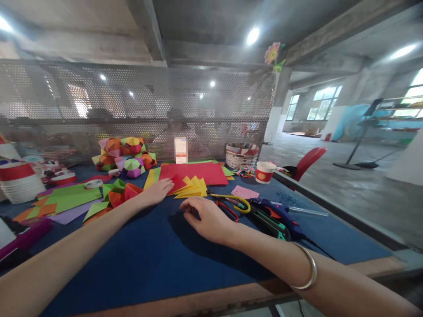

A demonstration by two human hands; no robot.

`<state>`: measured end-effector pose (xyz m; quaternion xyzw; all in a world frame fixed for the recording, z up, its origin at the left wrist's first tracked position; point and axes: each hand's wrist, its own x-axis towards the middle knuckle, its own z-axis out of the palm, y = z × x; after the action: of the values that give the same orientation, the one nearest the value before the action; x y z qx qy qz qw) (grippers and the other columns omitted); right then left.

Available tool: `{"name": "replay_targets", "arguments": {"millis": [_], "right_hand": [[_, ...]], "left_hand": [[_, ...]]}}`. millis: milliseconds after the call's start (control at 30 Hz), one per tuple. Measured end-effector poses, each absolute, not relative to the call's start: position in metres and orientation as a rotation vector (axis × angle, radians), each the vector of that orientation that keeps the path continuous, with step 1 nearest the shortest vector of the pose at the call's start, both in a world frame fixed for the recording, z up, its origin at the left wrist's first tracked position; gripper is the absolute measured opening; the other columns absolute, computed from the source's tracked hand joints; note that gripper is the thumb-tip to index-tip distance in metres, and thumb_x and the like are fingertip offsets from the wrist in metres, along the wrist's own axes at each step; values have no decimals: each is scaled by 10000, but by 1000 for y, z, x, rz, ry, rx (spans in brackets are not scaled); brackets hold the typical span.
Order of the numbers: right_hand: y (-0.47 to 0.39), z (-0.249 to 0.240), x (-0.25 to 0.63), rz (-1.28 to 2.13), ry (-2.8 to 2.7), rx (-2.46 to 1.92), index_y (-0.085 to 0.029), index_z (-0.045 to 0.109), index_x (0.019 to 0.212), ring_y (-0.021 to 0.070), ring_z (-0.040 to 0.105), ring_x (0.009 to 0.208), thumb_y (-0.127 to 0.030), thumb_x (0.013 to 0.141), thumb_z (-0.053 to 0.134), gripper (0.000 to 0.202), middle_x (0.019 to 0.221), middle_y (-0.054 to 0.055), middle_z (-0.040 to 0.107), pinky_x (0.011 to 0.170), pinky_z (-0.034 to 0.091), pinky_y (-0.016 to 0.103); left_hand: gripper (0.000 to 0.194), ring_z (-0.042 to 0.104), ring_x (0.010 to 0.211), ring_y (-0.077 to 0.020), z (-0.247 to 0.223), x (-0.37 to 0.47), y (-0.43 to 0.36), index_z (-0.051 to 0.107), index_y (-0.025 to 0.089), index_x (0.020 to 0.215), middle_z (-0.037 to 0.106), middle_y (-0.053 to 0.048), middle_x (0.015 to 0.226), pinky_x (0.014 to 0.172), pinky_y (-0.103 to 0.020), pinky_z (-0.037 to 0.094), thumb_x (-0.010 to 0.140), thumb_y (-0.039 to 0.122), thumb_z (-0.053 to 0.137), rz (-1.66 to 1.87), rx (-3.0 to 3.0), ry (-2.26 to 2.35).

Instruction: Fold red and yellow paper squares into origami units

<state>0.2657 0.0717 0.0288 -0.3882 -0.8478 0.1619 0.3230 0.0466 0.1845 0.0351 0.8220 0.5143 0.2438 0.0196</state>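
Note:
My left hand (158, 191) reaches forward with its fingers stretched out, their tips at the left edge of the red paper sheets (208, 172). A small red patch beside the fingertips is blurred, and I cannot make out its shape. Against the front of the red sheets lies a fanned group of yellow folded paper pieces (194, 188). Just nearer to me, my right hand (208, 219) hovers low over the blue tabletop (148, 264), its fingers loosely bent with a gap to the thumb. Nothing shows in it. Yellow-handled scissors (243, 203) lie beyond its wrist.
A green utility knife (269, 222) and a blue glue gun (280, 213) lie right. Behind stand a paper cup (264, 172) and a woven basket (242, 155). Folded paper balls (132, 167), green paper (77, 197) and stacked cups (21, 182) fill the left. A perforated screen (139, 101) closes the back.

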Motion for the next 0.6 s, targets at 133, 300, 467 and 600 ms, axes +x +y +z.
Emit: {"name": "replay_targets", "arguments": {"millis": [133,300,467,600], "right_hand": [[75,31,266,496,-2064,-1056,-179,680,1003,234,694,943,-106,920,598,137,1031,98,751,891,520,386],[81,38,268,924,-1534,-1158,-183,564,1120,201,662,895,-304,995,592,177,969,58,699,796,517,333],[84,40,267,1148,-1366,-1169,-182,459,1291,187,681,839,-396,956,662,446,1006,60,698,630,534,273],[81,38,265,1297,-1308,-1115,-195,459,1308,198,705,818,-351,839,799,600,915,33,719,620,544,266]], "left_hand": [[329,650,1273,-302,44,36,163,744,157,1125,734,-143,1291,1150,-506,468,998,232,450,1046,2530,1548],[371,719,1159,-285,52,33,122,757,186,1143,780,-104,1218,1084,-454,539,892,348,537,1245,2521,1359],[333,728,1128,-268,46,41,93,753,182,1104,790,-104,1145,1057,-419,558,860,368,624,1327,2350,1130],[383,696,1203,-264,43,46,80,714,170,1157,756,-111,1230,1092,-416,536,822,351,672,1400,2125,1036]]}}
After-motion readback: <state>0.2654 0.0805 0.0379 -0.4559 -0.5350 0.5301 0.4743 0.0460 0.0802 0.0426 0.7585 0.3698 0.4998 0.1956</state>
